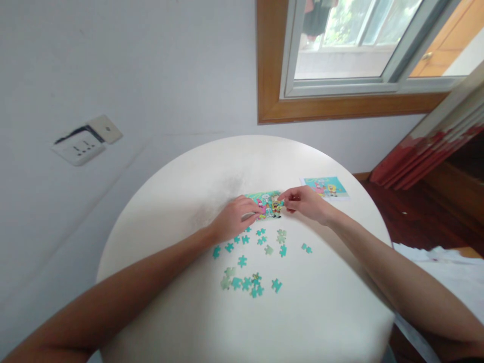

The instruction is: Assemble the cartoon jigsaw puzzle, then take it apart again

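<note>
Round-edged white table (321, 312) set against a pale wall (132, 60); two bare forearms reach in from the near left and near right. Joined puzzle (268, 201) lies toward the far middle of the table, teal-backed, showing a pink cartoon figure and a yellow one. Left hand (235, 217) lies over the puzzle's left part, palm down, fingertips touching it, thumb apart from the fingers. Right hand (307, 201) is at the puzzle's right edge, thumb and fingertips bent close together by a bit of teal; the view is small and soft there, so one cannot tell whether they pinch a piece or merely touch the edge.

Loose pieces (242, 261) are scattered on the near side of the puzzle, mostly teal, a few pale green. Densest group at the near end, several touching or overlapping; one teal piece (276, 285) just right of it. Linked teal pair (306, 248) sits apart, farther right.

Picture card (335, 187), with similar pink and yellow figures on teal, lies flat at far right, beyond the right wrist.

Surroundings: wall socket (78, 148) at left; wood-framed window (270, 75) at far right; red-and-cream curtain (419, 151) right of the table, above a dark reddish floor (401, 217).
</note>
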Available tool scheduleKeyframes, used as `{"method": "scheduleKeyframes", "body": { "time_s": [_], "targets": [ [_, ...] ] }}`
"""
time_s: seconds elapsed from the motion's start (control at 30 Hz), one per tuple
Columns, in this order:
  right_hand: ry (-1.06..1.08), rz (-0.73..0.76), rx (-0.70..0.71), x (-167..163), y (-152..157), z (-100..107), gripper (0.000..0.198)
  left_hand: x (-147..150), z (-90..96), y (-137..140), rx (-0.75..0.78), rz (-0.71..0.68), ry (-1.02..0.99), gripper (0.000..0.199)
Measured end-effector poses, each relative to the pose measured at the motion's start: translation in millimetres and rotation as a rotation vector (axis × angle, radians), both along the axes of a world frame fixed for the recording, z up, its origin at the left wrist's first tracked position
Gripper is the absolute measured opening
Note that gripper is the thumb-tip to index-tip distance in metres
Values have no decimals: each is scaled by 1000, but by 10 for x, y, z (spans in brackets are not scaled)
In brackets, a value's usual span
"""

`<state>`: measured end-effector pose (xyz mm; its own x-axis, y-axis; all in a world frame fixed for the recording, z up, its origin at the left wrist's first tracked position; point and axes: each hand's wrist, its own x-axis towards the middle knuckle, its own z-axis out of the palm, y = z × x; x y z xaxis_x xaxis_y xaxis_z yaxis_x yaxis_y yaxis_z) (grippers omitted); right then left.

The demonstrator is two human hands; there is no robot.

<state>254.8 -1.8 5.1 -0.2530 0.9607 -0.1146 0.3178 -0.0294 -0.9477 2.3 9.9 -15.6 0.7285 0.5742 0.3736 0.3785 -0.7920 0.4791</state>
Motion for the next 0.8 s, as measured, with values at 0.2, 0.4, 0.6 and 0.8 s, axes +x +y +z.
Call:
{"method": "scheduleKeyframes", "body": {
  "time_s": [0.2, 0.4, 0.6, 0.8],
  "targets": [
    [-81, -73, 35, 65, 47, -26, 16, -10, -19, 21, 7, 19, 13, 23],
    [-107, -132, 86, 126, 99, -33, 12, -19, -47, 46, 17, 41, 35, 24],
    [-151, -143, 116, 152, 130, -58, 12, -4, -21, 26, 18, 29, 54, 25],
    [-261, -151, 86, 173, 154, -100, 12, -13, -55, -5, 51, 79, 191, 32]
  ]
}}
